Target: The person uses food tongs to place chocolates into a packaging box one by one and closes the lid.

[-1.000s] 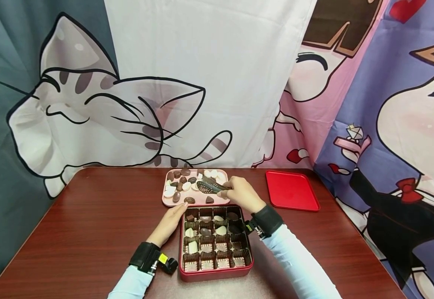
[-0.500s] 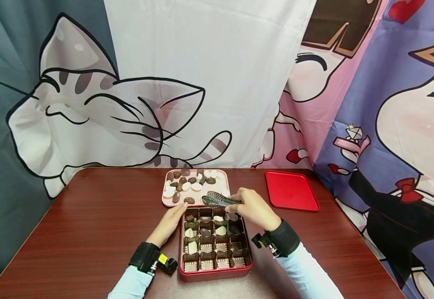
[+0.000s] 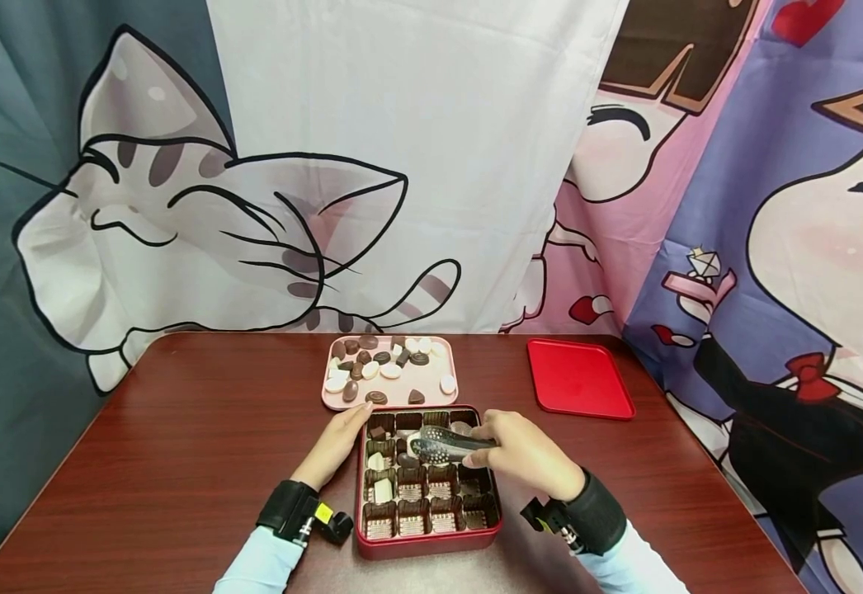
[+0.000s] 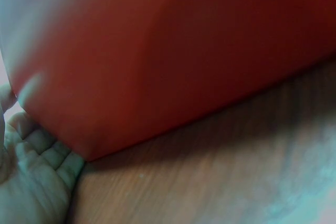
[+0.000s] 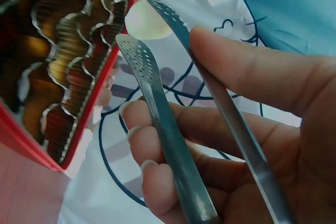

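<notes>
In the head view my right hand [image 3: 524, 450] grips perforated metal tongs [image 3: 446, 445] over the upper half of a red box [image 3: 431, 548]. A cream chocolate [image 5: 147, 20] sits between the tong tips in the right wrist view. The box has a divided brown insert. Chocolates fill parts of its upper rows, among them a cream piece [image 3: 383, 492] in the third row's left compartment; the tongs hide some compartments. My left hand [image 3: 337, 444] touches the box's far-left corner with nearly straight fingers. The left wrist view shows its palm beside the box's red side [image 4: 131, 87].
Beyond the box lies a pink tray [image 3: 399, 394] with several brown and white chocolates scattered on it. A red tray or lid [image 3: 582, 378] lies to the right. The wooden table [image 3: 179, 462] reaches back to a printed cloth backdrop [image 3: 417, 165].
My right hand has drawn the tongs from the pink tray back over the box, with a cream chocolate at the tips. My left hand has stayed at the box corner.
</notes>
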